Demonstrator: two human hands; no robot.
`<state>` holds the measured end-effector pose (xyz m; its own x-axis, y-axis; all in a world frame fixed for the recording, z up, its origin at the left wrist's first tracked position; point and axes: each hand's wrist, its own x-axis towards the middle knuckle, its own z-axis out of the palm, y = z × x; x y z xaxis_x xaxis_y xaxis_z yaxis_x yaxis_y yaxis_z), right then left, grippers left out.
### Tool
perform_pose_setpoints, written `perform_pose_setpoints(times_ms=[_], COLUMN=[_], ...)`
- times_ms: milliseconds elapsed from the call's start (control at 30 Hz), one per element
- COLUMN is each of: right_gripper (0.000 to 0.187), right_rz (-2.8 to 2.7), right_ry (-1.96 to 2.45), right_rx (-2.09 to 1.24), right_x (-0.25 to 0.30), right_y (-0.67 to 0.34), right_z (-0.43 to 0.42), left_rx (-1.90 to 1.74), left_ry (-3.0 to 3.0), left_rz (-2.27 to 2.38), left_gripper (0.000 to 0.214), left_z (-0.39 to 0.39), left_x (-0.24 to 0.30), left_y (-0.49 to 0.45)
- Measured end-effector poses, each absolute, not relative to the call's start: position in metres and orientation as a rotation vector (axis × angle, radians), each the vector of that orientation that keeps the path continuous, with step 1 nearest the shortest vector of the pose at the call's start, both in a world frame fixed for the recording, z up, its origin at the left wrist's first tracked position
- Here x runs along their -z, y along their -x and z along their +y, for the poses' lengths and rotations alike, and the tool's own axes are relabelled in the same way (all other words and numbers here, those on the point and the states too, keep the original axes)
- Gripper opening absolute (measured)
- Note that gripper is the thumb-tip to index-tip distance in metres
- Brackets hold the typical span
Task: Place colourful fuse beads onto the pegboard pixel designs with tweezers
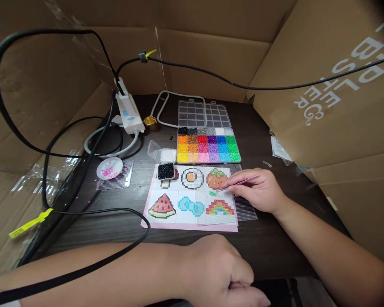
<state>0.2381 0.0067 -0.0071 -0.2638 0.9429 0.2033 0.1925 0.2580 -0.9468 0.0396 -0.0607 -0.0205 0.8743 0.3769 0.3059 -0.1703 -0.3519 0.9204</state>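
Note:
My right hand (259, 189) pinches pink tweezers (249, 178), their tips lowered to the right side of the pattern sheet (176, 192). By the tips is a small patch of green beads (212, 193), on a clear pegboard (208, 221) that overlies the sheet. Printed pixel pictures include a watermelon slice, an egg, a bow, a rainbow and an orange fruit. Near the table's front edge, my left hand (222, 270) is curled into a loose fist, away from the sheet, with nothing visible in it. A small tray of black beads (166, 171) covers part of one picture.
Behind the sheet lies an open compartment box (208, 146) of coloured beads. A white dish with pink beads (109, 169) stands left on another clear pegboard (127, 175). Black cables (96, 209) loop across the left, near a white power strip (128, 111). Cardboard walls (195, 47) surround the table.

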Motion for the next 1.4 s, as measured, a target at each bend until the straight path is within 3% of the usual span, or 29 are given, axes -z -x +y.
perform_pose_setpoints(times_ms=[1400], right_gripper=[0.007], right_rz=[-1.558], right_ry=[1.129], right_rx=[-1.165], right_x=[0.0038], right_y=[-0.2378], right_z=[0.0083], left_rx=[-0.637], left_ry=[-1.778], left_rz=[0.205], left_gripper=[0.047], left_z=[-0.0609], left_x=[0.0174], left_y=[-0.0442])
